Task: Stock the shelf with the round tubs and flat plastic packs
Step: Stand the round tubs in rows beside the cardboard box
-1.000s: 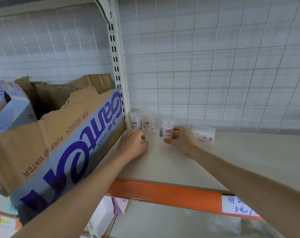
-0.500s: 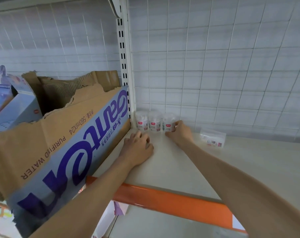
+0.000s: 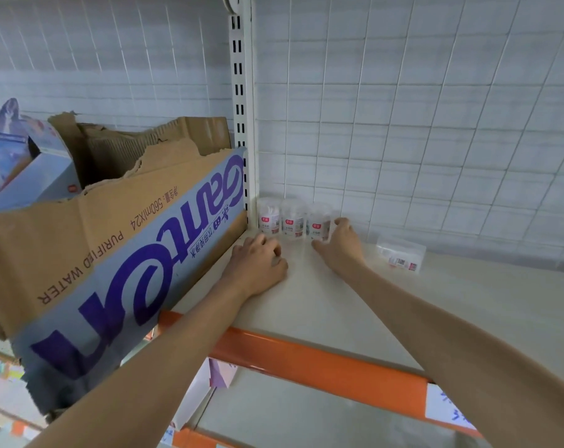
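Head view / shelf (image 3: 338, 305): beige board, wire grid (image 3: 435, 124) behind
cardboard box (image 3: 112, 253): torn, left of the upright (image 3: 241, 92)
left hand (image 3: 258, 265): rests on shelf ahead of the row, fingers loosely curled, holds nothing
right hand (image 3: 340, 245): thumb and fingers round third tub (image 3: 319, 223)
tubs (image 3: 285, 219): three abreast in back-left corner; third was out front a second ago, now pushed into line
flat pack (image 3: 401, 255): alone, right of row
task: one more tub placed, much still to stock

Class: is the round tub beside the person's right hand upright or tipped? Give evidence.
Upright. The tub stands on its base on the shelf, in line with two others.
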{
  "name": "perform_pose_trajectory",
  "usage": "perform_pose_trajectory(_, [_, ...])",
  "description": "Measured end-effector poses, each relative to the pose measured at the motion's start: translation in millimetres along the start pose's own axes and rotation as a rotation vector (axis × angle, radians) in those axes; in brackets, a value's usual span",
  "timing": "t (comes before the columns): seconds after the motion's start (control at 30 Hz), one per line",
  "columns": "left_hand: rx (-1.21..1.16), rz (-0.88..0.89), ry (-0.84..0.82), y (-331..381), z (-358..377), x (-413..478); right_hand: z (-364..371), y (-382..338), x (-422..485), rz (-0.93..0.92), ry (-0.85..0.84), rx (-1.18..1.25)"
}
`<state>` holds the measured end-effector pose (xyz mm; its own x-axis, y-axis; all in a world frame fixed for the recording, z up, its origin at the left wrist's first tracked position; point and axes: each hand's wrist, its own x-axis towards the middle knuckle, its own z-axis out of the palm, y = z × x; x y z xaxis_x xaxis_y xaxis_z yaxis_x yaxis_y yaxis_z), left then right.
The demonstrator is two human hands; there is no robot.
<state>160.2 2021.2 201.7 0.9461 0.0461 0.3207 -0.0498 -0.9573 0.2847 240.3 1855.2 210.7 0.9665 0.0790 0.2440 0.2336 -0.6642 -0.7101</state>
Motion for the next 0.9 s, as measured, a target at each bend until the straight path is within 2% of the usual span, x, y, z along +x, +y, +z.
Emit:
perform_pose_trajectory(0.1, [-0.01,0.0,0.002,-1,0,-1,-17,3,-22,-0.112,0.044,-0.004])
perform_pose_trajectory(0.23, [-0.012,0.013,0.007,-2,0,-2,-58,14,-42,-0.317,0.203,-0.189])
perform_pose_trajectory(0.33, [-0.02,0.012,0.002,-1,-1,-2,-85,33,-42,-0.247,0.269,-0.395])
perform_pose_trajectory(0.43, [-0.009,0.014,-0.004,0,-2,-3,-98,58,-49,-0.109,0.233,-0.481])
perform_pose_trajectory(0.5, [-0.01,0.017,0.002,1,-2,-3,-100,68,-52,-0.029,0.168,-0.443])
perform_pose_trajectory(0.6, [-0.032,0.028,0.023,1,-2,-5,-98,67,-52,0.046,0.086,-0.224])
perform_pose_trajectory(0.67, [-0.056,0.053,0.04,0,-2,-6,-95,63,-52,0.039,0.056,-0.139])
perform_pose_trajectory(0.9, [-0.139,0.134,0.054,-3,-2,-8,-86,37,-54,-0.022,-0.1,-0.064])
